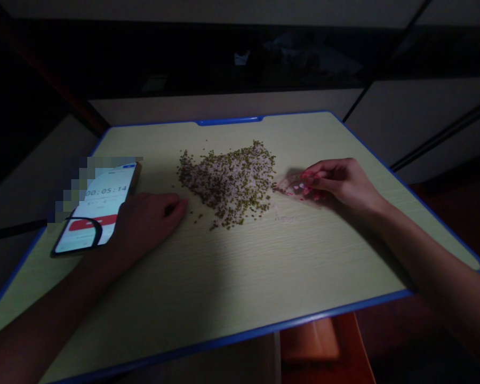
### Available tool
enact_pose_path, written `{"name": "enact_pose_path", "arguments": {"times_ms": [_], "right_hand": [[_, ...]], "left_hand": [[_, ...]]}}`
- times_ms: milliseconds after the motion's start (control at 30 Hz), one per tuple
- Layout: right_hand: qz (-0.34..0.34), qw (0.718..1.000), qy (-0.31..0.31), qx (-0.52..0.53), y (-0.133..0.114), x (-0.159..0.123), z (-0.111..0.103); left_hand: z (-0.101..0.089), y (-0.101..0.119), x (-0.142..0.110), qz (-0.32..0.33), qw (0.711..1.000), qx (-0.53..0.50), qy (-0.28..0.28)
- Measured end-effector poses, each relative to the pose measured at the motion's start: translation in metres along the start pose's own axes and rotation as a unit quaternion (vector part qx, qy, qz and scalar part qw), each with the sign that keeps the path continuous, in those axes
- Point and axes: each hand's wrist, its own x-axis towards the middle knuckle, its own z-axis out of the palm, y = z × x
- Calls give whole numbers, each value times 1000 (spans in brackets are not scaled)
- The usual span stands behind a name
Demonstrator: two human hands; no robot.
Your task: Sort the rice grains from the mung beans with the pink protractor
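Note:
A mixed pile of green beans, like mung beans, and pale rice-like grains [228,184] is spread in the middle of the small table. At its right edge, my right hand [344,184] pinches a clear plastic piece with pink marks [296,188], its rim low against the tabletop beside the beans. Whether that piece is a bag or a shallow dish I cannot tell. On the other side, my left hand [152,216] rests on the table, curled closed with the fingertips near the pile's left edge. Anything inside its fingers is hidden.
A phone [100,208] with a lit timer lies at the left, partly behind my left wrist, a dark cable [92,220] crossing it. The table [240,277] has a blue rim. Light cabinet fronts [296,104] stand behind; an orange-red object [324,346] sits below the front edge.

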Motion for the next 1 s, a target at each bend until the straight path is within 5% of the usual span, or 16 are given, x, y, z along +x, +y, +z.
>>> {"name": "enact_pose_path", "arguments": {"times_ms": [1000], "right_hand": [[0,1000,-1,6,-2,-1,2]], "left_hand": [[0,0,1,1,1000,4,0]]}}
